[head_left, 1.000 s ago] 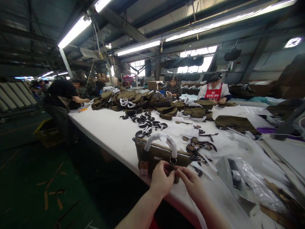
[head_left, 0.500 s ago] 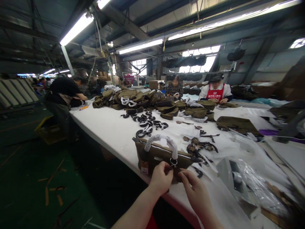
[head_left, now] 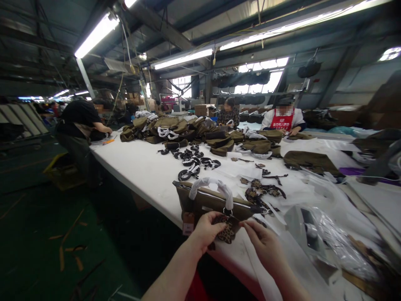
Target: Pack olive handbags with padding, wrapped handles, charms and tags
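An olive handbag [head_left: 206,200] with a white-wrapped handle [head_left: 211,186] stands at the near edge of the white table [head_left: 147,167]. A leopard-print charm [head_left: 228,231] hangs from the metal ring below the handle. My left hand [head_left: 205,232] is curled with its fingers on the charm's left side. My right hand [head_left: 261,240] is closed in a pinch just right of the charm, and what it holds I cannot make out.
More leopard-print charms [head_left: 261,190] and black straps [head_left: 192,163] lie behind the bag. Piles of olive bags [head_left: 175,129] cover the far table. Clear plastic bags [head_left: 328,234] lie at the right. A person in red [head_left: 283,119] and others work at the far side.
Both hands have dropped slightly from the ring, and the leopard-print charm now shows hanging between them. The bag has not moved.
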Demonstrator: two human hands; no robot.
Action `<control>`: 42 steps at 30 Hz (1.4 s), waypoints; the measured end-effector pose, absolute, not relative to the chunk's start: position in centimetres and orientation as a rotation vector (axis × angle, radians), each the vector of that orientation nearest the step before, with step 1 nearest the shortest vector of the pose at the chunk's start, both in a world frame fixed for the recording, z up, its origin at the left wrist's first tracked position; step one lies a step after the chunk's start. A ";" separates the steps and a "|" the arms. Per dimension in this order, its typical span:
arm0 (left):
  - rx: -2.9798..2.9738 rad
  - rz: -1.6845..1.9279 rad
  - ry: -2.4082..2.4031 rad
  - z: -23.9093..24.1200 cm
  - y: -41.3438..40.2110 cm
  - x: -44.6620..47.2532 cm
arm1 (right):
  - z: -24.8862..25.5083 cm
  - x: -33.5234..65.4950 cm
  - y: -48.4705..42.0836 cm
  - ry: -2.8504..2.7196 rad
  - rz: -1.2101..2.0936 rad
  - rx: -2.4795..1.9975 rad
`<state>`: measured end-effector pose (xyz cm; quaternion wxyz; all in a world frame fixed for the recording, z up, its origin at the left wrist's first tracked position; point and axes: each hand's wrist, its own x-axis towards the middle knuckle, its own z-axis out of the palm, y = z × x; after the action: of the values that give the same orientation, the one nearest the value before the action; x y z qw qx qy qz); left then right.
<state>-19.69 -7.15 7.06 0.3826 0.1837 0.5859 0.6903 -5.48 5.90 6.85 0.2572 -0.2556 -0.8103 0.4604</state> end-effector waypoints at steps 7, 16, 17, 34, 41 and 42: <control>0.360 1.676 1.357 8.0 -7.6 -20.3 | 7.4 -5.4 6.2 -2.288 1.288 -0.658; 0.316 1.661 1.298 8.3 -8.1 -20.4 | 7.1 -5.9 5.6 -2.294 1.389 -0.609; 0.314 1.664 1.284 8.5 -8.1 -20.3 | 7.1 -5.9 5.6 -2.288 1.403 -0.606; 0.336 1.664 1.303 7.9 -8.1 -20.1 | 6.6 -6.9 5.2 -2.313 1.409 -0.567; 0.439 1.703 1.419 7.2 -8.2 -19.8 | 7.9 -7.5 4.1 -2.396 1.320 -0.555; 0.473 1.712 1.477 7.2 -8.2 -19.7 | 8.0 -7.5 4.1 -2.428 1.268 -0.552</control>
<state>-19.68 -8.20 7.18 0.4037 0.1872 0.5849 0.6781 -7.54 4.05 8.04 0.1730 -0.1947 -0.8558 0.4469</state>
